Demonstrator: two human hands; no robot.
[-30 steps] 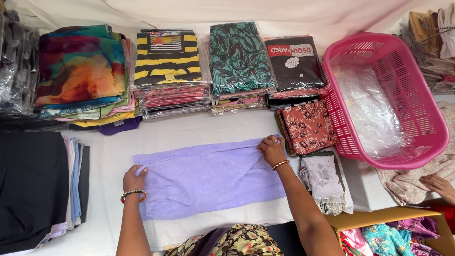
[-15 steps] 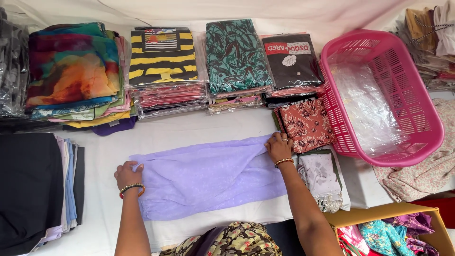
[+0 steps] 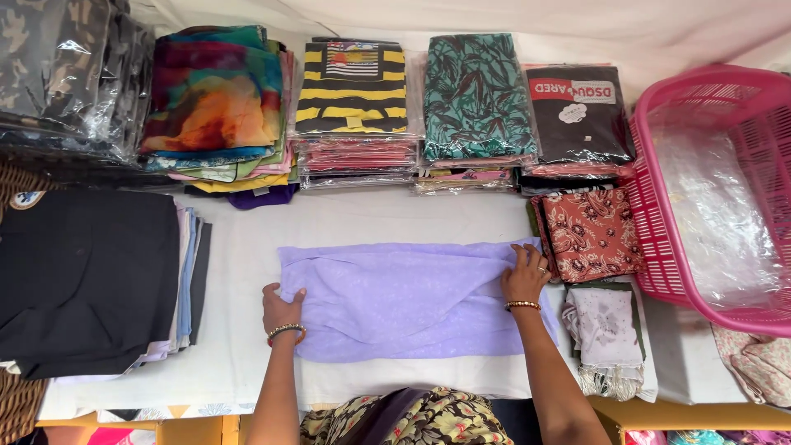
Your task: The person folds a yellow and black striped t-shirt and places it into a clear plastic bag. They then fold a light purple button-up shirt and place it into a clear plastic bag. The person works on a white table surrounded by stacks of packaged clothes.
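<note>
Purple cloth (image 3: 404, 301) lies flat in the middle of the bench (image 3: 239, 363), close to its near edge, already folded into a long band. The left hand (image 3: 283, 309) presses down on the cloth's left end, its grip mostly flat, thumb tucked over the edge. The right hand (image 3: 524, 274) has its fingers curled on the bunched top right corner, holding a bit of cloth. It looks partly folded; the ends are not yet brought together. Wrapped stacks of clothes (image 3: 354, 103) sit along the far edge, a black pile (image 3: 82, 280) at the left, and a pink basket (image 3: 659, 247) at the right.
</note>
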